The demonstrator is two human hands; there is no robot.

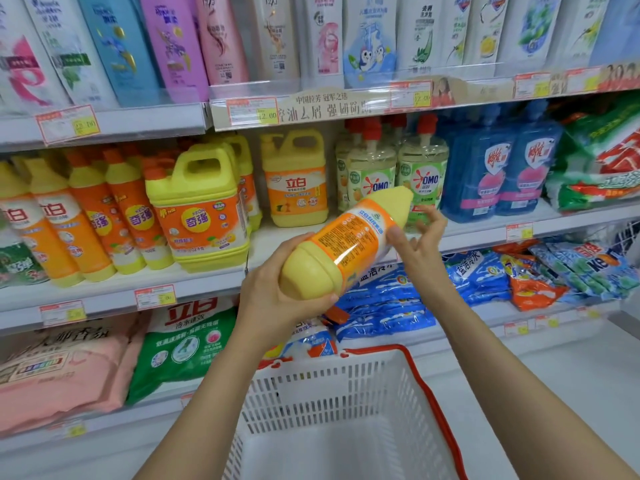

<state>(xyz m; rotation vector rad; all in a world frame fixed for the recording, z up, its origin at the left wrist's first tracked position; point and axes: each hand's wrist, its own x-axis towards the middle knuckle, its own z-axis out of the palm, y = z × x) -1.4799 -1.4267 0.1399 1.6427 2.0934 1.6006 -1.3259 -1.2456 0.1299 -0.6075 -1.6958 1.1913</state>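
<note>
Two hands are holding one bottle [349, 244] in the air, in front of the middle shelf's [277, 244] front edge and above the far rim of the basket [377, 349]. Left hand [277, 296] is gripping the lower, nearer yellow end, its fingers and thumb curling round it. Right hand [420, 244] is holding the orange label farther up, the thumb pressing on the near side and the fingers reaching behind the bottle, loosely spread. Bottle is lying tilted, its far end rising toward the right. Jugs [201, 209] are standing on the shelf behind it, toward the left edge; bags [381, 306] are lying on the shelf below, beyond the basket.
</note>
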